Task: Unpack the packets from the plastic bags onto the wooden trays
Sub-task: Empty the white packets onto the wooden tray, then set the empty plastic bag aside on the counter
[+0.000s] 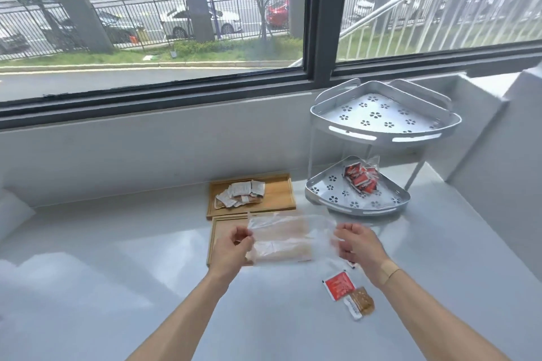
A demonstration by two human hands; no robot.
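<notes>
A clear plastic bag point(289, 236) is stretched flat between my left hand point(231, 246) and my right hand point(356, 243), each pinching one end; it looks empty. It hangs just above the near wooden tray point(215, 240), which it mostly hides. The far wooden tray point(278, 193) holds a pile of several white and brown packets point(240, 193). A red packet point(338, 284) and a brown packet point(359, 302) lie on the white counter near my right wrist. Another plastic bag of red packets point(360, 179) sits on the lower shelf of the rack.
A white two-tier corner rack point(384, 132) stands at the back right of the counter point(117, 258), its top shelf bare. A low wall and a large window run along the back. A white ledge rises at the far right.
</notes>
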